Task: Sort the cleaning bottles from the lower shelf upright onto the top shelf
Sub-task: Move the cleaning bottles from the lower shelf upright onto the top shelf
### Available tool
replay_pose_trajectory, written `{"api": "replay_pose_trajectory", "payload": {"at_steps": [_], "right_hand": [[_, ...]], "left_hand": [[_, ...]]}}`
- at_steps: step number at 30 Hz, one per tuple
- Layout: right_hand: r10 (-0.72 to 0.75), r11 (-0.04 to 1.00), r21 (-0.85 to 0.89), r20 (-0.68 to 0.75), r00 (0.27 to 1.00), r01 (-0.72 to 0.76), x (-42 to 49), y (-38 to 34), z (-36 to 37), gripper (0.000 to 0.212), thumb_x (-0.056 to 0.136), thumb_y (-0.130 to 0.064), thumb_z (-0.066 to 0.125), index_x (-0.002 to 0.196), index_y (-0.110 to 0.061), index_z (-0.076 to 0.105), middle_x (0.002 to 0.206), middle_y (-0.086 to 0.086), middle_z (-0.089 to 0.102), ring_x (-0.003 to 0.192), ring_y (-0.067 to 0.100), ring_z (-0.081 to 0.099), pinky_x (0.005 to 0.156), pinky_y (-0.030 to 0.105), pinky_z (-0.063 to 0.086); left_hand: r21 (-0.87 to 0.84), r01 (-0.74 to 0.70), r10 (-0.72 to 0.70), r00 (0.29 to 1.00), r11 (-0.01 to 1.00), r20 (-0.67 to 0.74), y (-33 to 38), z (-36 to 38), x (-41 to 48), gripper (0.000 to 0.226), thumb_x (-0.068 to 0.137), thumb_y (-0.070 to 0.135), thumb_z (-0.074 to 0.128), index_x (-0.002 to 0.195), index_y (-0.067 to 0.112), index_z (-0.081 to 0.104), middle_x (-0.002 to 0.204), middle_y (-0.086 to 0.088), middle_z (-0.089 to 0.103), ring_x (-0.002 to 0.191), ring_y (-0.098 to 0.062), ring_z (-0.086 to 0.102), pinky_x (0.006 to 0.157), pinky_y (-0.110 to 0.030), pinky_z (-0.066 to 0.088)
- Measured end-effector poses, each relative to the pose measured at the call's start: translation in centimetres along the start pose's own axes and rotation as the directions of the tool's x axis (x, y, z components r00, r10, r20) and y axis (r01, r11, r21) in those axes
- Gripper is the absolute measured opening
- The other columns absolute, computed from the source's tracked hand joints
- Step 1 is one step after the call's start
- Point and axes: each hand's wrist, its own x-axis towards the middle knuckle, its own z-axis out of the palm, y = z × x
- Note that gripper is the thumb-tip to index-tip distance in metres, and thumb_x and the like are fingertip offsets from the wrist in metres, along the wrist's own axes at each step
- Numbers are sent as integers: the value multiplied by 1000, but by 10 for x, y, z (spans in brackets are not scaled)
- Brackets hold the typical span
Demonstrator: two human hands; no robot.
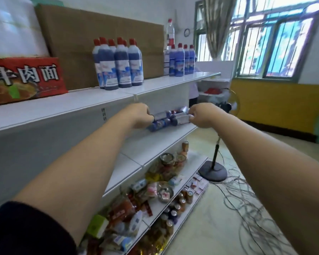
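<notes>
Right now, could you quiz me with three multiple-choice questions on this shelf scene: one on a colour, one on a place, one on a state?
1. What colour are the caps of the standing bottles on the top shelf?
A. red B. green C. yellow
2. Where are the lower bottles that the left hand and right hand hold?
A. on the floor B. on the second shelf, just under the top one C. on a windowsill
3. How do the lower bottles rest?
A. upright B. on their sides C. hanging from hooks

Answers: 1 A, every cap there shows red; 2 B, they sit on the board below the top shelf; 3 B, their long sides lie along the shelf.
</notes>
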Motion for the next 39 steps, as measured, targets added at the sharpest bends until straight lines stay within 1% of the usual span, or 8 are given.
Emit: {"api": "replay_pose_trajectory", "payload": {"at_steps": [4,10,14,20,26,30,36,39], "right_hand": [[90,996,-10,25,996,-90,31,62,12,44,102,-27,48,145,-20,51,145,11,54,129,34,51,107,44,45],[164,986,-5,18,986,-164,119,134,30,47,100,-36,50,146,-25,49,148,5,51,133,30,49,108,46,45],[161,987,-14,21,987,-161,175,164,45,47,98,-35,50,144,-27,50,146,5,53,131,31,50,106,51,46],[118,993,-25,86,989,-116,249,193,75,47,97,-31,49,144,-26,50,146,8,53,132,33,49,107,50,44],[-21,999,-27,152,988,25,326,214,109,42,100,-24,49,141,-17,51,130,12,61,116,30,58,91,34,48],[-136,989,-36,195,971,146,389,229,131,40,98,-24,49,136,-17,58,123,9,64,110,28,59,97,38,50],[-300,945,-44,280,912,324,468,247,154,45,95,-30,47,140,-23,53,133,10,61,119,32,57,102,45,48],[-343,933,7,310,887,359,491,252,170,46,98,-29,49,143,-23,49,137,11,58,121,33,56,102,43,47]], "left_hand": [[-4,-108,108,989,994,101,37,39,72,20,88,33,56,81,16,65,103,-14,69,88,-29,62,70,-28,43],[-45,-135,138,988,990,68,68,80,188,20,89,22,62,103,12,73,107,-15,70,94,-31,62,70,-27,40],[-49,-125,129,986,991,103,78,100,254,14,90,17,55,91,13,67,105,-15,68,89,-30,58,65,-29,38],[-70,-75,84,987,995,134,81,132,317,25,94,20,54,111,9,68,118,-16,64,95,-32,57,69,-27,34],[-57,87,-79,989,995,129,63,167,370,21,98,30,55,83,15,59,107,-14,67,90,-29,56,70,-28,33],[-78,240,-230,967,968,114,60,187,396,21,100,32,50,99,17,64,100,-2,54,90,-20,48,76,-25,32],[-133,508,-494,860,851,128,62,212,417,25,94,26,53,72,15,56,108,-21,69,91,-35,64,70,-31,40],[-144,581,-571,814,801,103,65,225,422,21,94,29,55,87,12,65,105,-23,69,97,-38,66,73,-34,42]]}}
